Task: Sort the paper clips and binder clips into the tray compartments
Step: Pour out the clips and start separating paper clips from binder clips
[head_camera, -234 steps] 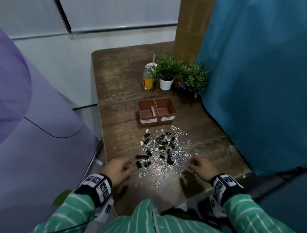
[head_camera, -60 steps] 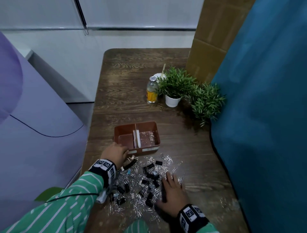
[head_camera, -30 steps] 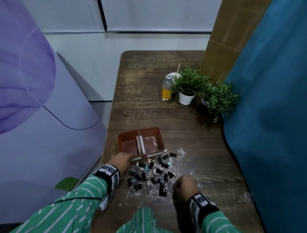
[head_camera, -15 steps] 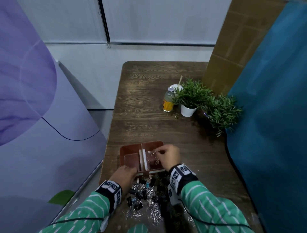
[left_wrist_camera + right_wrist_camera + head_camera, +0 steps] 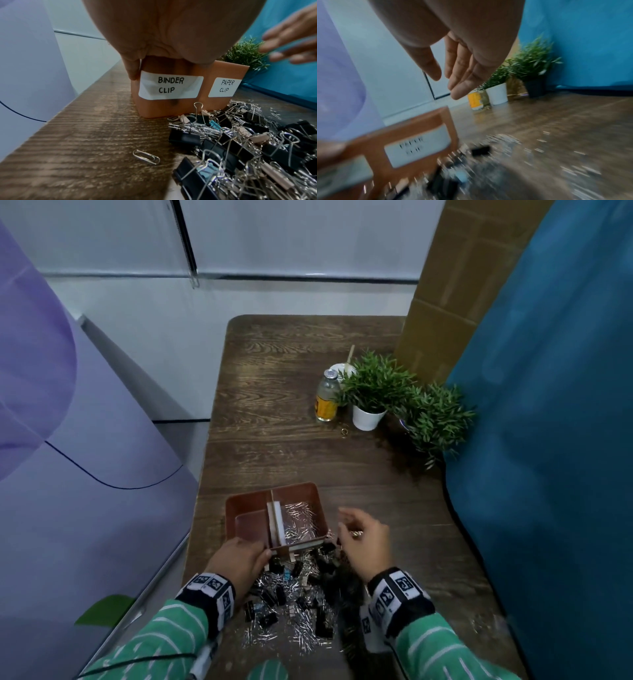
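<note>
Tray (image 5: 173, 108) labels: "BINDER CLIP", "PAPER CLIP"

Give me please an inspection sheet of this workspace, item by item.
Surface: dark wooden table.
Job's things: brown tray, paper clips in its right compartment, left one looks empty; mixed clip pile in front.
Clutter: bottle, two potted plants, small ring.
Grippers: left hand grips the tray's near wall; right hand open beside the tray.
Cables: black cable at left sleeve.
Surroundings: blue curtain, cardboard.
</note>
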